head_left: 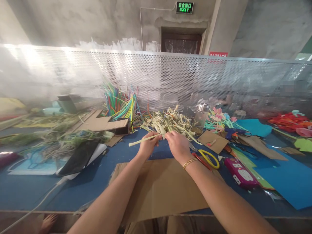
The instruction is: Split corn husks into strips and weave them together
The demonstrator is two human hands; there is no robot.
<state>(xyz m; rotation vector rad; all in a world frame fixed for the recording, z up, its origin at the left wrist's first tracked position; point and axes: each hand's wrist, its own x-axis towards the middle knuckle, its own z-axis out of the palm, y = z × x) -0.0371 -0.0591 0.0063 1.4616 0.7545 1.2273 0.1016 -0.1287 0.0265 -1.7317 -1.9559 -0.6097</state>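
Observation:
A pale green flat strip point(141, 140), like dried leaf or husk, stretches between my two hands over the table's middle. My left hand point(149, 143) pinches it, with the loose end sticking out to the left. Close beside it, my right hand point(177, 144) has its fingers closed around the strip's other end; the fingertips are partly hidden. Just beyond both hands lies a heap of pale dried strips point(172, 122). Under my forearms is a brown cardboard sheet point(168, 188). Scissors with yellow handles point(210, 159) rest right of my right wrist.
A magenta box-like device point(241, 173) and blue paper sheets point(282, 178) lie at right. A glass bottle point(201, 117) stands behind the heap. Colourful pipe-cleaner-like stems point(119, 102), cut cardboard point(97, 122), a black tablet-like object point(79, 157) and a white cable point(46, 196) are leftward. Perforated metal screen point(85, 71) behind.

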